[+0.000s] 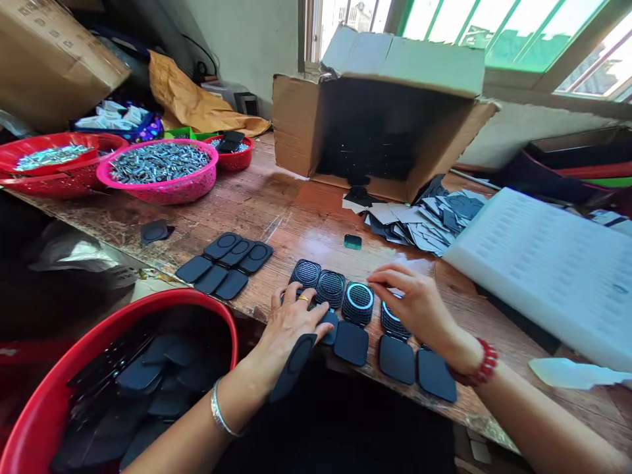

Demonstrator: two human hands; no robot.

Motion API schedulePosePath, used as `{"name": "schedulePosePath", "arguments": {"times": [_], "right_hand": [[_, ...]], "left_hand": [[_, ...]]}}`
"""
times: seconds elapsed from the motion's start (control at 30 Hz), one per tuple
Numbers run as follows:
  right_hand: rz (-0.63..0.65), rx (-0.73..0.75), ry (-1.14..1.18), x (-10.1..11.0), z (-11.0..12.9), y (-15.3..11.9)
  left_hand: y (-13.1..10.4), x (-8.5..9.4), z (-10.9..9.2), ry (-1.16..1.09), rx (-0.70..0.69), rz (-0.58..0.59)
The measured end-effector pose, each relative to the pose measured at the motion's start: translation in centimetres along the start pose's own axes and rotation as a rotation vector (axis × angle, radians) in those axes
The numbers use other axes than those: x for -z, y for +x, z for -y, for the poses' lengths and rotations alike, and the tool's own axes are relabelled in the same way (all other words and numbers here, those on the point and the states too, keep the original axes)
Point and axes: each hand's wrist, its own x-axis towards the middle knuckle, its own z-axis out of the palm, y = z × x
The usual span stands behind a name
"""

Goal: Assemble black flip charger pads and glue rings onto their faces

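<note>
My left hand (291,322) lies spread, palm down, over the left end of a row of black hinged pieces at the table's front edge. A dark flat piece with a ring outline (292,365) shows beside its palm, below the thumb. My right hand (419,306) is pinched above the right part of the row; whatever its fingertips hold is too small to name. Below those fingertips, a gridded piece with a pale ring (359,297) lies open, its smooth square flap (351,343) toward me. Another ringed piece (395,319) is partly covered by my right hand.
Flat black pieces (224,263) lie left of the row. A red tub (232,322) stands front left, a pink basket (160,187) of metal parts behind. Farther back are a cardboard box (296,125) and card pieces (429,220); white foam (543,263) is right.
</note>
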Motion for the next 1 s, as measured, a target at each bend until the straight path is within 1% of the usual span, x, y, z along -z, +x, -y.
{"name": "schedulePosePath", "arguments": {"times": [0.03,0.1,0.17,0.23,0.3,0.37,0.47,0.6,0.7,0.77,0.83,0.87,0.93,1.0], "right_hand": [[-0.006,0.074,-0.036,-1.3,-0.1,0.3],[0.013,0.17,-0.104,-3.5,-0.6,0.6],[0.076,0.219,-0.164,-4.9,-1.0,0.6],[0.152,0.24,-0.213,-5.7,-1.3,0.6],[0.217,0.242,-0.254,-6.0,-1.4,0.4],[0.25,0.238,-0.285,-6.0,-1.5,0.3],[0.269,0.256,-0.314,-5.7,-1.4,0.4],[0.328,0.293,-0.35,-5.7,-1.3,0.8],[0.313,0.269,-0.37,-5.5,-0.7,0.6],[0.284,0.263,-0.372,-4.6,0.2,0.1],[0.235,0.258,-0.36,-2.7,1.3,-0.6],[0.201,0.241,-0.349,-1.4,1.8,-1.0],[0.111,0.161,-0.325,2.0,2.1,-1.8],[-0.013,0.018,-0.326,6.4,1.0,-2.6]], "left_hand": [[0.0,-0.1,0.0,-0.001,0.003,-0.007],[0.0,-0.2,-0.1,-0.001,0.002,-0.022],[0.1,-0.2,-0.2,-0.001,-0.01,-0.026],[0.1,-0.1,-0.2,-0.001,-0.021,-0.025],[0.1,-0.1,-0.2,-0.001,-0.023,-0.021],[0.2,-0.2,-0.1,-0.003,-0.018,-0.021],[0.2,-0.3,-0.1,-0.018,-0.022,-0.018],[0.2,-0.2,0.0,-0.042,-0.043,0.001],[0.4,-0.1,0.1,-0.039,-0.05,0.037],[0.5,-0.1,0.3,-0.033,-0.064,0.049],[0.5,-0.3,0.5,-0.022,-0.087,0.026],[0.4,-0.4,0.6,-0.012,-0.097,0.003],[0.1,-0.9,0.9,0.02,-0.114,-0.054],[0.0,-1.6,1.5,0.056,-0.129,-0.115]]}}
